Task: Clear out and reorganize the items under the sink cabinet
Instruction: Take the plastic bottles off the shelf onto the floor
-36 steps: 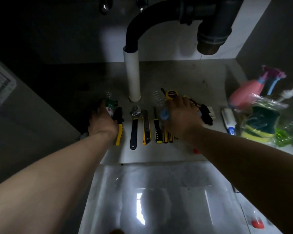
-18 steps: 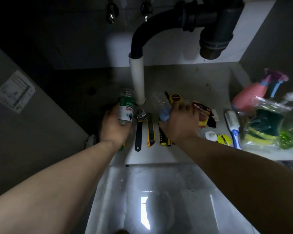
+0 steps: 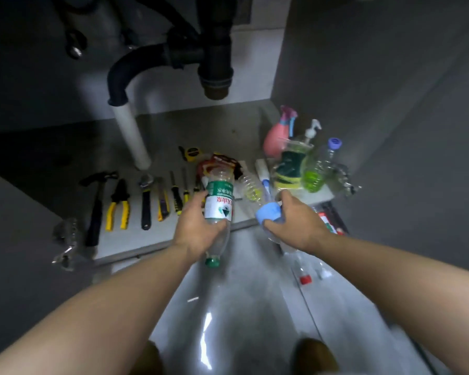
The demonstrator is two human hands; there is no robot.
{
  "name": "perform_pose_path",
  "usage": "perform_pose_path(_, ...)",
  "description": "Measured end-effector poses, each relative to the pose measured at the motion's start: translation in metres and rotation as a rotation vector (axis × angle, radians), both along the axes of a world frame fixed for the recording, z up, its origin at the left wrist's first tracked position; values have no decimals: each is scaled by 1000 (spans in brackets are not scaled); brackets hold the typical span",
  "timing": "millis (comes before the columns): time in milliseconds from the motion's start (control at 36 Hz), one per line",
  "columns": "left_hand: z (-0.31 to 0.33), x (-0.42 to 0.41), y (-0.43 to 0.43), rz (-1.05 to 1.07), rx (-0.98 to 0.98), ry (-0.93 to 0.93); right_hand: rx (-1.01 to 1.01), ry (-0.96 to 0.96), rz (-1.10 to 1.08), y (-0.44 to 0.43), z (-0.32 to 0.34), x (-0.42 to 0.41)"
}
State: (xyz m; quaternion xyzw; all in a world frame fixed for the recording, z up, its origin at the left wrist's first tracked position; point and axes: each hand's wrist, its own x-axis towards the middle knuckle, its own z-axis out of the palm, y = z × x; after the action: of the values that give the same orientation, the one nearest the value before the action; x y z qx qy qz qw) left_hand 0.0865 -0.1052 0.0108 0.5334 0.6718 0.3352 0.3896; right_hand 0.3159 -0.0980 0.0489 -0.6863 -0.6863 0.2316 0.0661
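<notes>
My left hand (image 3: 194,228) grips a clear plastic bottle with a green label (image 3: 218,204), its green cap pointing toward me. My right hand (image 3: 295,226) grips a second clear bottle with a blue cap (image 3: 268,212), lying nearly flat with its body pointing into the cabinet. Both bottles hang above the front edge of the cabinet floor (image 3: 136,242). A row of tools lies on that floor: a hammer (image 3: 96,204), yellow-handled pliers (image 3: 118,204), a wrench (image 3: 146,201) and several smaller tools.
The white drain pipe (image 3: 132,136) stands at the middle of the cabinet. At the right are a pink spray bottle (image 3: 275,136), a pump bottle with green liquid (image 3: 313,174), bagged sponges (image 3: 289,169) and a purple-capped bottle (image 3: 331,155). Glossy floor tiles (image 3: 241,307) lie in front.
Both hands have lifted the bottles off the cabinet floor and drawn them toward me and to the right. The hammer and pliers are now uncovered.
</notes>
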Motion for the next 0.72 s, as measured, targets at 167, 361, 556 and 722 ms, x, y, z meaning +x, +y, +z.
perform_pose_path(167,-30,58,-44,77,-124,-234,-112,39,19,-39,-28,51)
perform_pose_path(361,-76,84,-70,103,-291,-297,-228,149,-26,-61,-86,64)
perform_pose_path(556,-119,101,-66,203,-369,-347,-241,136,-125,-59,-134,54)
perform_pose_path(722,-138,113,-52,213,-380,-288,-191,1,-97,-55,-155,43)
